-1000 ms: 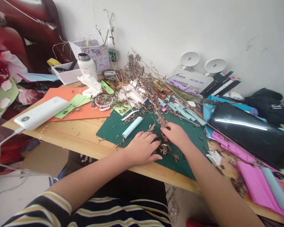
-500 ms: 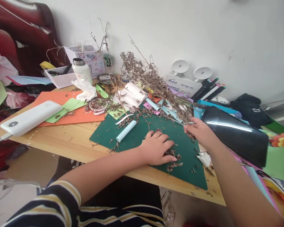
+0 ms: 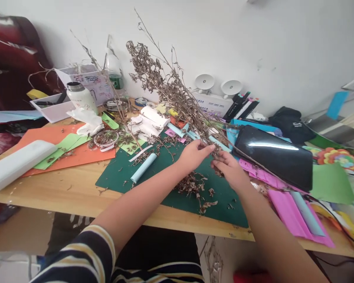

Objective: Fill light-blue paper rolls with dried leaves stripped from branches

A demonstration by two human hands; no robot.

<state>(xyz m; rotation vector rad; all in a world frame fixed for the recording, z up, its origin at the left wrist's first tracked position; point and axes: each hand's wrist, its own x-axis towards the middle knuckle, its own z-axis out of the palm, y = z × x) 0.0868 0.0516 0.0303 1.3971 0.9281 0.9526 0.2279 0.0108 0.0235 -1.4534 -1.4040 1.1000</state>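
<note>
A bundle of dried, brown leafy branches (image 3: pixel 177 90) slants up and to the left in front of the wall. Close to its lower end, my left hand (image 3: pixel 194 154) is closed on the stems. Just to the right, my right hand (image 3: pixel 229 167) pinches the same bundle, its fingertips partly hidden by leaves. Beneath both hands, a heap of crumbled dry leaves (image 3: pixel 191 184) lies on a green cutting mat (image 3: pixel 168 194). On the mat's left part rests a light blue paper roll (image 3: pixel 143 168).
A black glossy tablet-like object (image 3: pixel 277 157) lies on the right beside pink paper (image 3: pixel 286 212). White paper rolls (image 3: pixel 149 124), an open white bottle (image 3: pixel 81 96) and a clear dish of leaves (image 3: pixel 106 139) stand behind. A white power bank (image 3: pixel 23 163) is at left.
My left hand has left the leaf heap on the mat and closed on the branches beside my right hand. The bundle's upper end sits higher. The view has swung slightly right.
</note>
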